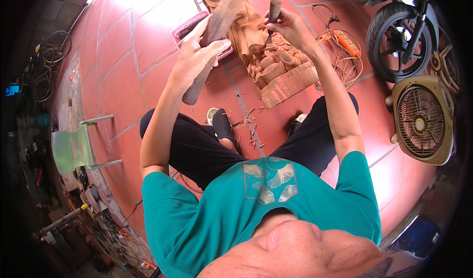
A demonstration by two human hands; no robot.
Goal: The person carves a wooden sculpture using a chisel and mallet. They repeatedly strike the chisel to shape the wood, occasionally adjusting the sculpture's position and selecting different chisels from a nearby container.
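Observation:
A reddish-brown wood carving [246, 39] lies on the tiles ahead of me, its surface full of folds and rounded shapes, its squared base [290, 86] nearest to me. My left hand [197, 54] is closed around a long, flat wooden mallet [227, 13] that slants up over the carving. Between the fingers of my right hand [294, 29] is a chisel [274, 11], held upright by its wooden handle. Its lower end meets or sits just above the carving near the base; I cannot tell which.
A pink tray [176, 33] lies left of the carving, partly behind my left hand. Wood chips [253, 125] litter the tiles between my feet. At right are an orange power strip [346, 43] with tangled cords, a motorbike wheel [400, 41] and a box fan [421, 123]. A green chair [72, 147] stands left.

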